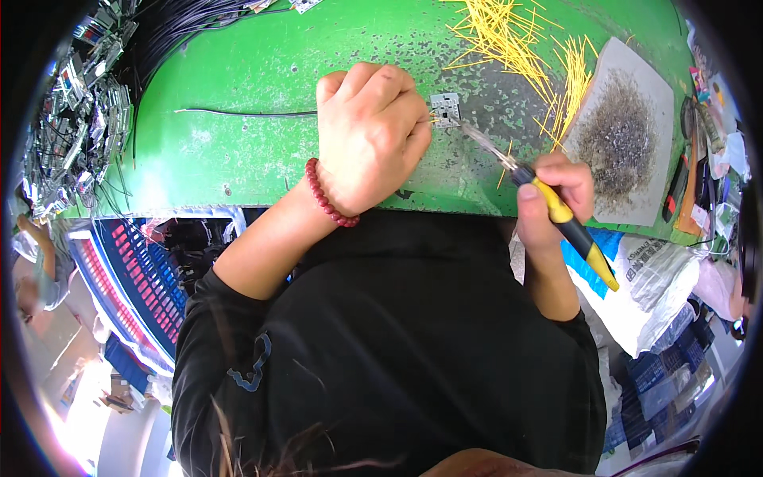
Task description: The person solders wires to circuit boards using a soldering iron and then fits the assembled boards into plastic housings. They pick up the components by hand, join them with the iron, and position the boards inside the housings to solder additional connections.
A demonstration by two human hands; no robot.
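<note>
My right hand (pixel 556 195) grips a soldering iron (pixel 568 215) by its yellow and black handle. The iron's metal tip reaches the edge of a small grey circuit board (pixel 445 110) lying on the green tabletop; actual contact is too small to make out. My left hand (pixel 373 131) is closed just left of the board, back of the hand up, its fingertips hidden beneath. A thin black cable (pixel 246 114) runs from the left into this hand. Between the hand and the board a short yellowish wire end (pixel 434 119) shows.
Loose yellow wires (pixel 509 40) lie at the far right, beside a pale board (pixel 628 127) with dark residue. Wired circuit boards (pixel 79 111) hang in a heap over the left edge, near a bundle of black cables (pixel 171 32). Hand tools (pixel 687 167) line the right edge.
</note>
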